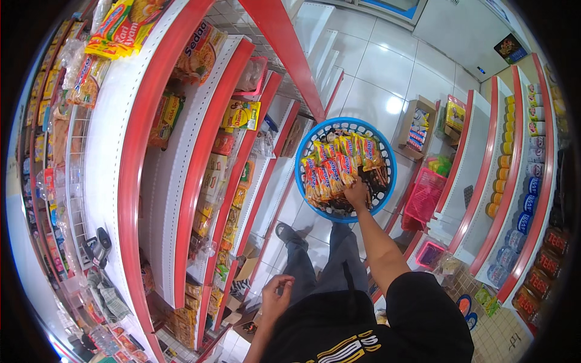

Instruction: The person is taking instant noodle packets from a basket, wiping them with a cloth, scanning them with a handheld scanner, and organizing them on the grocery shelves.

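A round blue plastic basket (301, 192) stands before me, filled with packets of instant noodles (327, 174). My right hand (356, 192) reaches in over the basket's near right part. Its fingers are at the lower end of a Sedaap noodle packet (346, 166) and appear to grip it; the fingertips are partly hidden. Darker packets (377, 180) lie under and beside the yellow ones. My left hand (278, 290) is held low near my left thigh, fingers loosely curled, touching no product.
Tall red-edged shelves (193, 181) with noodle packets rise on the left. Shelves of jars and bottles (526, 204) line the right side. A pink basket (424, 193) and an opened carton (416, 129) stand right of the blue basket. White floor tiles (381, 63) lie beyond.
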`<control>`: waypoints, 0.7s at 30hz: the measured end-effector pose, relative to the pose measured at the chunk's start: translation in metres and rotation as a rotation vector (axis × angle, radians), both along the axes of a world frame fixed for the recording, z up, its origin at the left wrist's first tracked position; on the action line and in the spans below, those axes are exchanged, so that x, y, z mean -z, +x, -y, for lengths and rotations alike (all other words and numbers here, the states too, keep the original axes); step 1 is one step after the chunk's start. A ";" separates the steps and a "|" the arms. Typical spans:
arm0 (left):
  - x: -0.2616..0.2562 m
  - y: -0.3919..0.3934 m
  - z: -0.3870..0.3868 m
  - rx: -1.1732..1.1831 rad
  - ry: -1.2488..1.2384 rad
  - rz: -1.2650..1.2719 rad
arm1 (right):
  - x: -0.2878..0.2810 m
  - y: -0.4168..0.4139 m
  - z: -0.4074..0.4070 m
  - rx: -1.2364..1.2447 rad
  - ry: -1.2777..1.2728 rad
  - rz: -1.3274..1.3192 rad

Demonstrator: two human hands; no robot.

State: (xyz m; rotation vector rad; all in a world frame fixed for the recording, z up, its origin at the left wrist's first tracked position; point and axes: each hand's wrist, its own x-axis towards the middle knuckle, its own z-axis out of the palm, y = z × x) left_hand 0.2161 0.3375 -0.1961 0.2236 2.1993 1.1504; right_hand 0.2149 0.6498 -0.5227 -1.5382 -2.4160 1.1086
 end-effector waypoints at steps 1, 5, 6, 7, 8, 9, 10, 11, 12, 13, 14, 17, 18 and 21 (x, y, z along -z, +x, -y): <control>0.002 -0.001 0.003 -0.008 0.017 -0.015 | -0.001 0.004 -0.005 0.080 -0.207 -0.197; 0.006 -0.012 0.018 -0.072 0.085 -0.002 | -0.045 -0.003 0.018 0.112 -0.443 -0.188; 0.004 -0.016 0.020 -0.059 0.109 -0.032 | -0.062 -0.006 0.030 0.076 -0.379 -0.230; 0.000 -0.022 0.015 -0.070 0.131 -0.050 | -0.066 0.003 0.026 0.075 -0.319 -0.156; -0.006 -0.030 0.008 0.049 0.157 -0.116 | -0.068 0.010 0.024 0.072 -0.258 -0.085; -0.017 -0.042 0.022 0.118 0.135 -0.214 | -0.102 -0.002 0.046 0.006 -0.384 -0.065; -0.033 -0.055 0.029 0.066 0.134 -0.257 | -0.130 0.000 0.059 -0.007 -0.444 -0.174; -0.052 -0.067 0.030 0.091 0.167 -0.382 | -0.145 0.003 0.064 -0.012 -0.374 -0.197; -0.069 -0.081 0.012 0.163 0.255 -0.484 | -0.112 0.032 0.035 0.140 -0.466 -0.256; -0.090 -0.098 0.030 0.064 0.258 -0.503 | -0.128 0.025 0.054 0.137 -0.611 -0.321; -0.111 -0.112 0.059 -0.069 0.201 -0.679 | -0.173 0.003 0.102 0.209 -0.883 -0.849; -0.171 -0.153 0.119 -0.290 0.330 -0.774 | -0.234 -0.013 0.144 0.283 -1.135 -1.184; -0.189 -0.163 0.140 -0.345 0.418 -0.816 | -0.238 -0.014 0.143 0.249 -1.146 -1.214; -0.265 -0.179 0.204 -0.441 -0.102 -1.481 | -0.299 -0.025 0.158 0.164 -1.151 -1.271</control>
